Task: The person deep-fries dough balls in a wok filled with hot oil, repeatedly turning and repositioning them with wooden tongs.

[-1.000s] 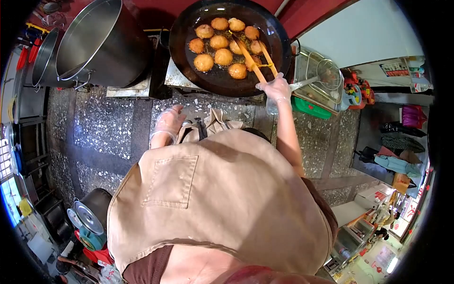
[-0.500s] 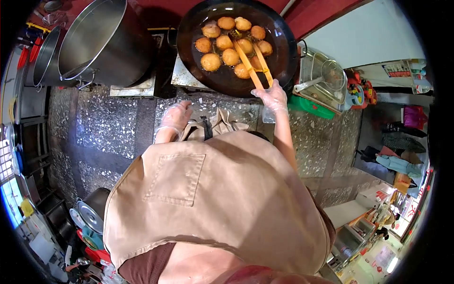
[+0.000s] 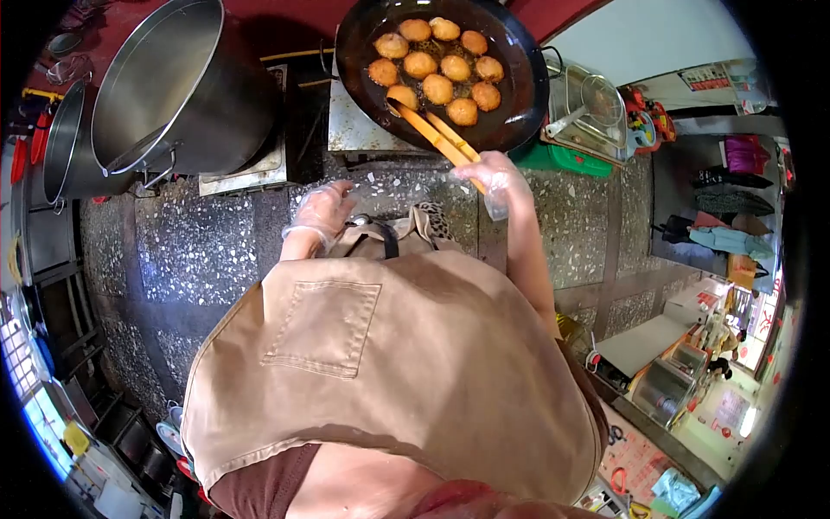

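My right hand (image 3: 500,180), in a clear plastic glove, grips wooden tongs (image 3: 437,137) near their rear end. The tips of the tongs reach into a wide dark wok (image 3: 519,104) at the lower left, touching or right beside a golden-brown fried ball (image 3: 402,97). Several more such balls (image 3: 437,89) lie in the oil. My left hand (image 3: 322,211), gloved too, hangs in front of the apron (image 3: 406,337) with its fingers apart and nothing in it.
Left of the wok stands a large deep pot (image 3: 220,95) on a burner, with another pot (image 3: 65,143) beyond. At the wok's right are a tray (image 3: 605,145) with a wire strainer (image 3: 603,99) and a green bin (image 3: 571,161).
The tongs have swung from the right side of the wok to the lower-left ball, and their arms are closer together. The balls have shifted slightly. My left hand stays open.
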Demonstrator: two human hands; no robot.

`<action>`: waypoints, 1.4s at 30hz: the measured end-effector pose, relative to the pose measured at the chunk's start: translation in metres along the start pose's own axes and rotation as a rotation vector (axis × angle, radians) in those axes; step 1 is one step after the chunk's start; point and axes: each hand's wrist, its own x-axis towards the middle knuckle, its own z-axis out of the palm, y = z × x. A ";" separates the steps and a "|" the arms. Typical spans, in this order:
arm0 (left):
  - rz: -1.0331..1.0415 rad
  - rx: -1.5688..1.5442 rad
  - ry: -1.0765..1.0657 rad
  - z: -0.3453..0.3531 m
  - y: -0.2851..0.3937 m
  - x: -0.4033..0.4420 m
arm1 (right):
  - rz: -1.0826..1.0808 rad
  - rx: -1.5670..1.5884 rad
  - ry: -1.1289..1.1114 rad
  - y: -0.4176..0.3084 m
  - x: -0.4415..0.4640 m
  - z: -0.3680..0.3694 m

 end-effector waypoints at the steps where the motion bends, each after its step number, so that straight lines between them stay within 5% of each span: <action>1: 0.005 0.002 -0.006 -0.002 -0.002 -0.002 | 0.031 -0.005 -0.035 -0.013 -0.004 0.003; 5: 0.061 0.026 -0.018 -0.011 -0.003 0.000 | 0.202 -0.239 0.014 -0.054 -0.007 0.007; 19: 0.091 0.072 -0.072 -0.004 -0.013 -0.005 | 0.253 0.087 0.024 -0.049 0.004 0.013; 21: 0.085 0.050 -0.080 -0.005 -0.015 -0.005 | 0.258 -0.021 0.039 -0.054 0.007 0.017; 23: 0.075 0.025 -0.091 -0.003 -0.019 -0.006 | 0.253 -0.467 0.172 -0.092 -0.028 0.024; 28: 0.088 0.023 -0.059 -0.001 -0.024 -0.010 | -0.119 -0.987 0.594 -0.091 -0.048 0.050; 42: 0.067 0.031 -0.043 -0.004 -0.024 -0.008 | 0.141 -0.622 0.377 -0.080 -0.058 0.028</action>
